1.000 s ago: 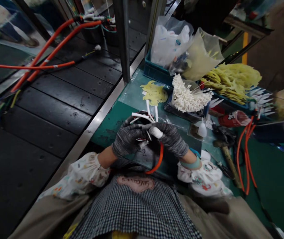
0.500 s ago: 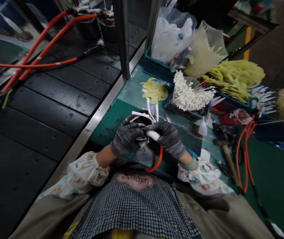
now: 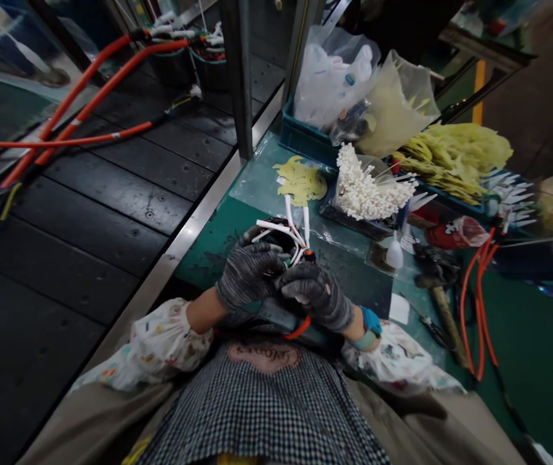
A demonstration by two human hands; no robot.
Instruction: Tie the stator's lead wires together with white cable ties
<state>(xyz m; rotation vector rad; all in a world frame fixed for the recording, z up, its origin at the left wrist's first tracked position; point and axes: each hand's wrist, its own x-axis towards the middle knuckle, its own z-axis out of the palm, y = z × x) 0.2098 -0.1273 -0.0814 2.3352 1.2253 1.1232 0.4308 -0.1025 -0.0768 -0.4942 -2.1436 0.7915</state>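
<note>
A bundle of white wires (image 3: 288, 236) is gripped between the grey-gloved left hand (image 3: 250, 278) and right hand (image 3: 312, 297), the fingers of both curled closed around it. An orange cable (image 3: 299, 328) is seen just below the right hand. Past the hands, yellow cut pieces (image 3: 300, 182) are laid on the green bench (image 3: 208, 265), white cable ties (image 3: 373, 187) are heaped further right, and a hammer (image 3: 443, 316) is placed beyond the right hand.
</note>
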